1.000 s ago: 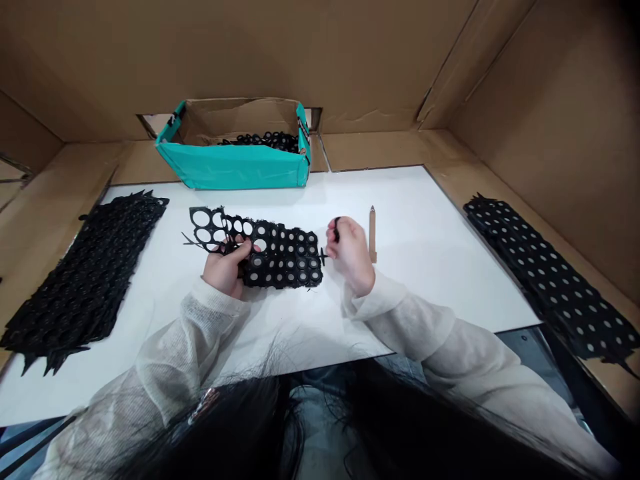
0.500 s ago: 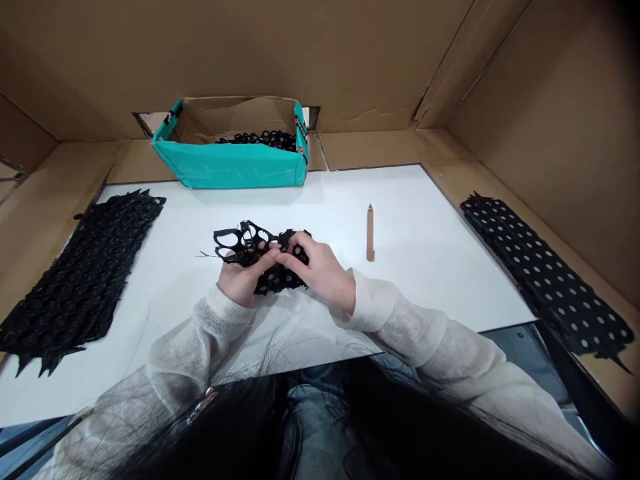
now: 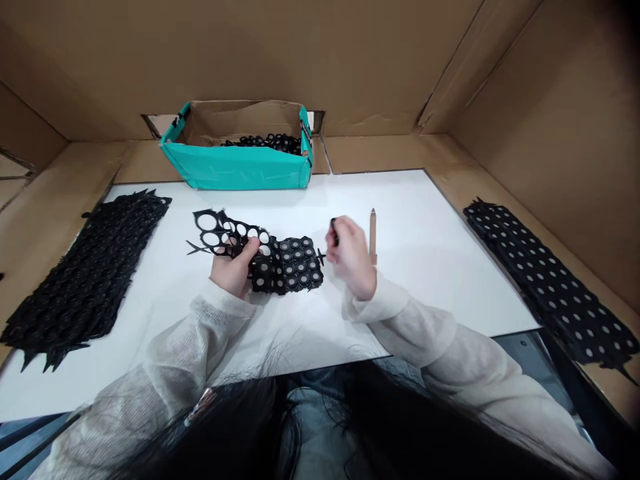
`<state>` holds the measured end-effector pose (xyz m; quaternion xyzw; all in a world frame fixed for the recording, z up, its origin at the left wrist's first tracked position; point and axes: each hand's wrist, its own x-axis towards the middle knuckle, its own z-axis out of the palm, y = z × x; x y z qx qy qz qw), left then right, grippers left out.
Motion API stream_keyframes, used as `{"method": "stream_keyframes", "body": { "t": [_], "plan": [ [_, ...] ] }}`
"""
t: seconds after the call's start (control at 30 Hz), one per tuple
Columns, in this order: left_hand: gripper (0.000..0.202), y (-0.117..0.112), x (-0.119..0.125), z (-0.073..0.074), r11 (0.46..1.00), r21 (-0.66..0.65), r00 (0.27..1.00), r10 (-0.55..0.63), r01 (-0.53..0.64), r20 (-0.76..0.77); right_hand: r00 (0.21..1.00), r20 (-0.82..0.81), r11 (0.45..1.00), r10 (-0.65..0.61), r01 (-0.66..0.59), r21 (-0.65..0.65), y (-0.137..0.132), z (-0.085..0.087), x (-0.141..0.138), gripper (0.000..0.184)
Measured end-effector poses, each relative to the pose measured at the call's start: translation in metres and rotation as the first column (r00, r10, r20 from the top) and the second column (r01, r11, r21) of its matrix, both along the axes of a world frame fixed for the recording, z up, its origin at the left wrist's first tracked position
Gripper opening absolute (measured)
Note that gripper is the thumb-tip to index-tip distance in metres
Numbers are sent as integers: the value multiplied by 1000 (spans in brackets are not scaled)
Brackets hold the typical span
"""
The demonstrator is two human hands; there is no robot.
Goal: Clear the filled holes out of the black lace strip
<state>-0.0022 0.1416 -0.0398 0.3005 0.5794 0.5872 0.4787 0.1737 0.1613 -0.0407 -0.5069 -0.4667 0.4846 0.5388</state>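
A black perforated sheet lies on the white table top; its left part has large empty holes, its right part still carries small rings. My left hand grips the sheet near its middle, thumb on top. My right hand is lifted just right of the sheet, fingers pinched on a small black ring. A thin brown stick lies right beside that hand.
A teal-edged cardboard box with black rings stands at the back. A pile of emptied black sheets lies at the left, a stack of perforated sheets at the right. Cardboard walls enclose the table.
My right hand, which was on the sheet with the left half a second ago, has pulled away to the right with a small ring pinched. The sheet lies flatter again.
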Motion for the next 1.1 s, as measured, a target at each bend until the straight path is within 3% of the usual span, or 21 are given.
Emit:
{"method": "stream_keyframes", "body": {
  "t": [0.1, 0.17, 0.3, 0.43, 0.57, 0.7, 0.83, 0.93, 1.03, 1.1],
  "plan": [
    [31, -1, 1, -3, 999, 50, 997, 15, -11, -79, 919, 301, 955, 256, -288, 68, -15, 3, -8, 33],
    [30, -3, 1, -6, 995, 92, 983, 49, -33, -179, 830, 440, 908, 343, -413, 71, -26, 3, -18, 31],
    [26, -7, 2, -4, 991, 121, 876, 101, -49, -472, 777, 465, 881, 424, -472, -13, -38, 2, -31, 14],
    [18, -13, 10, 5, 990, 139, 802, 71, 16, -594, 773, 458, 869, 439, -495, 2, -43, -1, -36, 23],
    [16, -18, 13, 6, 971, 230, 812, 85, 62, -578, 784, 418, 865, 458, -501, -8, -46, -5, -39, 28],
    [18, -18, 13, -3, 943, 316, 749, 134, 105, -649, 777, 433, 860, 458, -510, 5, -46, -7, -40, 23],
    [18, -17, 14, -7, 951, 296, 804, 109, 86, -584, 780, 451, 869, 434, -494, 19, -45, -5, -40, 19],
    [19, -12, 11, -7, 968, 249, 831, 153, -18, -535, 896, 246, 928, 370, -369, -53, -37, -6, -36, 16],
    [19, -4, 2, -10, 940, 290, 763, 320, -181, -561, 983, -19, 965, 181, -181, -191, -25, -7, -26, 17],
    [22, 0, -2, -12, 929, 288, 731, 363, -234, -578, 993, -58, 979, 103, -111, -169, -21, -6, -21, 17]
  ]
}}
